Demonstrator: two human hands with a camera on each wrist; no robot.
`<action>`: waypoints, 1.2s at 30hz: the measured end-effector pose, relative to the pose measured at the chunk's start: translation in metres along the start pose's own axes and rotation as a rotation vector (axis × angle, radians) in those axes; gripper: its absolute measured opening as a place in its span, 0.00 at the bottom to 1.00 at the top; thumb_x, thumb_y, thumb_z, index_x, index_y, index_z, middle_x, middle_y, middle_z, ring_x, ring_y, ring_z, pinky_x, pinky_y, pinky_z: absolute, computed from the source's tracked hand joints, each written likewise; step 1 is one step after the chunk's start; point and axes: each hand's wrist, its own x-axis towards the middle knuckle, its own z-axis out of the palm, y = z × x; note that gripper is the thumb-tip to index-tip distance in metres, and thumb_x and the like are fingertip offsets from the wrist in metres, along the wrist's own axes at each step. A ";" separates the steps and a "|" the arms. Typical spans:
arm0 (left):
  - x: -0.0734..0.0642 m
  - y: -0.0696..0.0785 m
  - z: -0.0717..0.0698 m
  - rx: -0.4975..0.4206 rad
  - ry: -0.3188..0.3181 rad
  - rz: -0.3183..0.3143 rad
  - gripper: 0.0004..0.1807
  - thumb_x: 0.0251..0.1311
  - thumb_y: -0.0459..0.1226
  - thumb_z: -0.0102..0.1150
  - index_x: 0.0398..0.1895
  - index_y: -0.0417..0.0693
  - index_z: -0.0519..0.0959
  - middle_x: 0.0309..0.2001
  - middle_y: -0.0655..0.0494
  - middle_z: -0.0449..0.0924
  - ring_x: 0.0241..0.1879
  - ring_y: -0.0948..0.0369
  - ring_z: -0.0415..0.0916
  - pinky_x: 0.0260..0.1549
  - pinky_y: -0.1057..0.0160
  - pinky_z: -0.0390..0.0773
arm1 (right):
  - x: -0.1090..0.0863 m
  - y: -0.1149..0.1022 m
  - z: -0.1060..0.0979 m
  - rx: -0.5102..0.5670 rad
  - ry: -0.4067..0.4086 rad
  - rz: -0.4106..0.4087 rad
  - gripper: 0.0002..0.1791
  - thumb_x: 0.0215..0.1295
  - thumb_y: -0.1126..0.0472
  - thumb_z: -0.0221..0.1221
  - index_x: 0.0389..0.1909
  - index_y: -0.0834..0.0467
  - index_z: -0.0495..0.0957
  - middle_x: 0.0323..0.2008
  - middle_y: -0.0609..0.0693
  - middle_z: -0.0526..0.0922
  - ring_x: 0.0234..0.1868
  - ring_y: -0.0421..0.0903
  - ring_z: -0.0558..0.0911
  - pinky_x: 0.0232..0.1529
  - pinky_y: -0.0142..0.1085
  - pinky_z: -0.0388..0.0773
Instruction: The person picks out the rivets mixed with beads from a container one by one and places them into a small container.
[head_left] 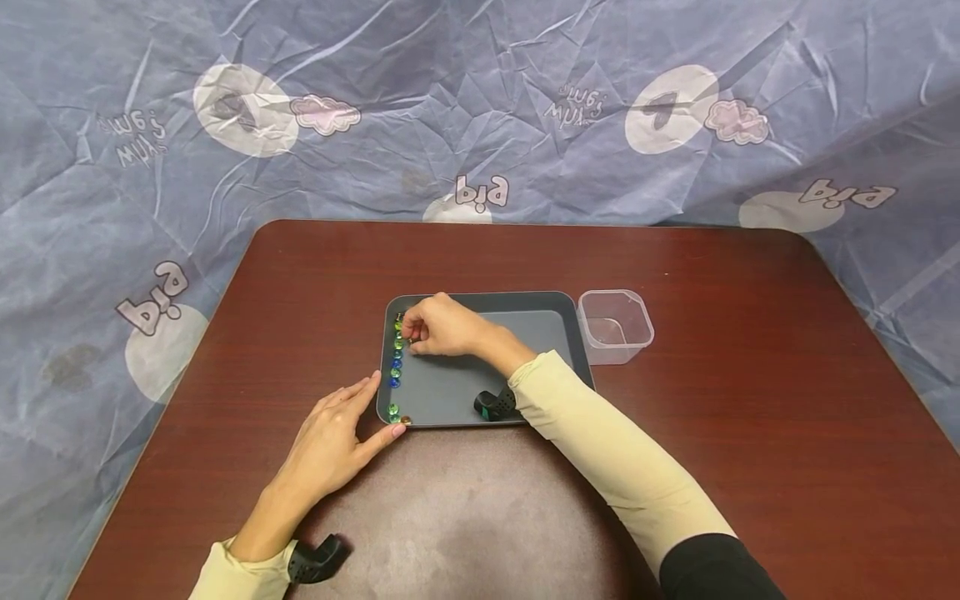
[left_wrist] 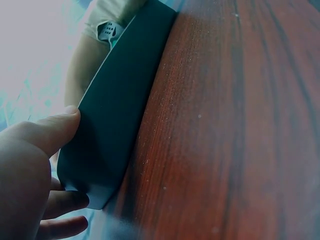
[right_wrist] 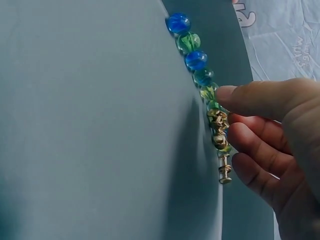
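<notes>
My right hand (head_left: 444, 327) reaches over the left side of a dark grey tray (head_left: 525, 302). Its thumb and fingers are curled together around a small gold-coloured metal stud (right_wrist: 218, 120), right beside a row of glass marbles (right_wrist: 196, 60). Blue, green and yellow-green marbles line the tray's left wall, with another gold stud (right_wrist: 225, 169) at the row's far end. My left hand (head_left: 330, 437) rests at the tray's near left corner. Its thumb lies on the near rim and its straight fingers touch the left side. Close to that thumb sit green marbles (head_left: 393, 410) and a brownish piece (head_left: 406, 421).
A clear plastic box (head_left: 617, 325) stands against the tray's right side. Both lie on a reddish-brown table (head_left: 750, 400). A printed blue-grey sheet (head_left: 480, 100) hangs behind the table. Black straps with devices (head_left: 318, 558) are on both wrists.
</notes>
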 end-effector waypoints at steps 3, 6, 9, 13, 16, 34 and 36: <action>0.000 0.000 0.000 -0.001 -0.008 -0.005 0.44 0.55 0.54 0.70 0.68 0.35 0.69 0.59 0.35 0.76 0.58 0.42 0.74 0.59 0.41 0.68 | -0.002 0.001 -0.002 -0.003 0.007 0.010 0.05 0.56 0.66 0.70 0.31 0.60 0.84 0.27 0.45 0.83 0.29 0.36 0.81 0.34 0.23 0.75; 0.000 0.001 0.000 -0.004 -0.010 -0.012 0.44 0.55 0.54 0.70 0.68 0.35 0.69 0.59 0.35 0.76 0.58 0.41 0.74 0.59 0.41 0.68 | -0.005 0.000 -0.004 0.001 0.015 0.015 0.05 0.56 0.66 0.70 0.32 0.60 0.84 0.28 0.45 0.84 0.30 0.36 0.81 0.34 0.23 0.76; 0.000 0.001 -0.001 -0.006 -0.015 -0.018 0.43 0.56 0.54 0.69 0.68 0.36 0.69 0.59 0.35 0.76 0.58 0.42 0.74 0.59 0.41 0.68 | -0.007 -0.001 -0.006 0.002 0.022 0.020 0.06 0.56 0.66 0.70 0.33 0.61 0.84 0.29 0.46 0.84 0.30 0.37 0.81 0.35 0.24 0.76; 0.000 0.002 -0.002 -0.006 -0.021 -0.022 0.43 0.57 0.53 0.69 0.69 0.36 0.69 0.59 0.35 0.76 0.58 0.42 0.74 0.59 0.42 0.68 | -0.010 -0.003 -0.009 -0.009 0.026 0.028 0.06 0.57 0.65 0.70 0.35 0.61 0.85 0.29 0.46 0.84 0.31 0.37 0.81 0.36 0.24 0.76; 0.000 0.002 -0.002 -0.005 -0.018 -0.019 0.43 0.56 0.54 0.69 0.69 0.36 0.69 0.59 0.35 0.76 0.58 0.42 0.74 0.59 0.42 0.68 | -0.011 -0.003 -0.011 -0.013 0.027 0.030 0.07 0.57 0.65 0.70 0.36 0.61 0.85 0.29 0.46 0.84 0.31 0.37 0.80 0.36 0.24 0.75; 0.000 0.003 -0.003 -0.007 -0.022 -0.023 0.43 0.57 0.54 0.69 0.69 0.36 0.69 0.59 0.35 0.76 0.59 0.42 0.74 0.60 0.42 0.68 | -0.023 -0.003 -0.019 -0.005 0.054 0.027 0.06 0.58 0.66 0.70 0.35 0.62 0.85 0.29 0.46 0.84 0.31 0.38 0.81 0.36 0.26 0.77; 0.000 0.004 -0.003 -0.006 -0.023 -0.024 0.43 0.57 0.54 0.68 0.69 0.36 0.69 0.59 0.35 0.76 0.58 0.42 0.74 0.60 0.42 0.68 | -0.025 -0.002 -0.020 -0.004 0.059 0.028 0.06 0.58 0.65 0.70 0.35 0.62 0.85 0.29 0.47 0.84 0.31 0.38 0.81 0.36 0.26 0.77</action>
